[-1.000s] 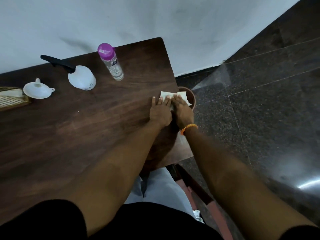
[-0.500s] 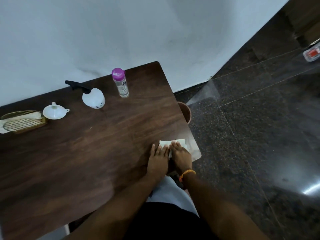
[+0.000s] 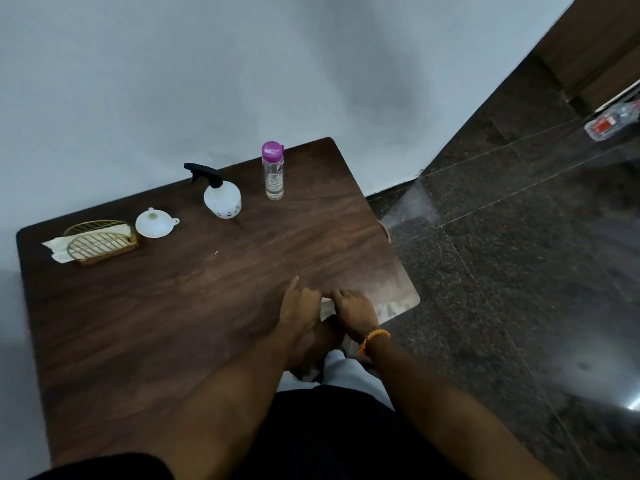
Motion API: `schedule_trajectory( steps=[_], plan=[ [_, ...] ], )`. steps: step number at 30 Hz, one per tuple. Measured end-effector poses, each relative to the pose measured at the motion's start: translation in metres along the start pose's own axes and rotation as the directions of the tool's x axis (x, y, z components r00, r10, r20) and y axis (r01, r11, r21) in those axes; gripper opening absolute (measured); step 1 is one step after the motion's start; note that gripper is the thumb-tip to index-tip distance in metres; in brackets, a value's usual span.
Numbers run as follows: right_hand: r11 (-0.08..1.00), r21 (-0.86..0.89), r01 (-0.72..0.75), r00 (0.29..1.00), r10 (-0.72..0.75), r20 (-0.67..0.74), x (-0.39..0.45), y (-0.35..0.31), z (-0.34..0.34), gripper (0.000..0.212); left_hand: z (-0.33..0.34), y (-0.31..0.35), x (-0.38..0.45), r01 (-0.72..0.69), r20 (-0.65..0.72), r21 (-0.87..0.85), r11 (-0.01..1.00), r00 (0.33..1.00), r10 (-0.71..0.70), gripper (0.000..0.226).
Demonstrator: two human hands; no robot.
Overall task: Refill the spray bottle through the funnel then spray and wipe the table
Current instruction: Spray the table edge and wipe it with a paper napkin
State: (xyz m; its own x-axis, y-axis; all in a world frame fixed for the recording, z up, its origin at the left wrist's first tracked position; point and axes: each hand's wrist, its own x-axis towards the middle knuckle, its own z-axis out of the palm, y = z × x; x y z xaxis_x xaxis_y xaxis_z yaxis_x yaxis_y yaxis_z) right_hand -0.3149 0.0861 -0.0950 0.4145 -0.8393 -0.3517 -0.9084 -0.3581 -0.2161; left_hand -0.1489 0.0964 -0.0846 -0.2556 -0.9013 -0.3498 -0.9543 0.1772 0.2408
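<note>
On the table [image 3: 173, 306], along the wall side, stand four things in a row. At the left a gold wire holder [image 3: 100, 242] has white napkins [image 3: 57, 245] in it, their ends sticking out to the left. Just beside it sits the white funnel [image 3: 154, 223], wide mouth down and spout up. Next is the white spray bottle [image 3: 222, 199] with its black trigger head pointing left; its level cannot be told through the opaque body. To its right stands a clear bottle [image 3: 273, 174] with a purple cap, upright; whether it holds liquid cannot be told.

Near the front right corner both hands lie side by side on a white cloth [image 3: 326, 308], of which only a strip shows between them. The left hand [image 3: 300, 303] presses down mostly flat, index finger stretched forward onto the wood. The right hand [image 3: 353, 306], with an orange band [image 3: 374, 337] at the wrist, has its fingers curled onto the cloth. The tabletop by that corner shows a pale sheen.
</note>
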Motion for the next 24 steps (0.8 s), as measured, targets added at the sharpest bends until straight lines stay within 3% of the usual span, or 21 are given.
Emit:
schedule_trajectory(
  steps=[2,5,9,15,21,24],
  plan=[
    [1.000,0.005,0.002,1.000,-0.002,-0.019,0.000,-0.003,-0.009,0.041,-0.006,-0.012,0.002,0.016,-0.019,-0.052,0.999,1.000,-0.017,0.029],
    [1.000,0.014,-0.005,0.997,0.006,-0.079,-0.003,-0.006,-0.027,0.049,-0.023,-0.020,0.007,0.030,-0.053,-0.175,0.984,0.998,-0.040,0.022],
    [1.000,-0.003,-0.022,0.988,0.021,-0.151,-0.006,0.002,-0.052,0.040,-0.045,-0.014,0.021,-0.039,-0.115,-0.192,0.981,0.993,0.017,0.036],
    [0.993,0.008,-0.115,0.978,0.115,-0.174,-0.011,0.042,-0.068,0.025,-0.063,0.016,0.052,-0.237,-0.141,-0.136,0.962,0.966,0.218,0.022],
    [0.984,0.074,-0.160,0.946,0.174,-0.272,-0.001,0.088,-0.086,0.013,-0.075,0.046,0.099,-0.315,-0.199,-0.094,0.944,0.935,0.293,0.025],
    [0.973,0.128,-0.192,0.935,0.221,-0.276,0.015,0.118,-0.092,0.020,-0.083,0.065,0.129,-0.302,-0.253,-0.016,0.953,0.924,0.289,0.025]
  ],
)
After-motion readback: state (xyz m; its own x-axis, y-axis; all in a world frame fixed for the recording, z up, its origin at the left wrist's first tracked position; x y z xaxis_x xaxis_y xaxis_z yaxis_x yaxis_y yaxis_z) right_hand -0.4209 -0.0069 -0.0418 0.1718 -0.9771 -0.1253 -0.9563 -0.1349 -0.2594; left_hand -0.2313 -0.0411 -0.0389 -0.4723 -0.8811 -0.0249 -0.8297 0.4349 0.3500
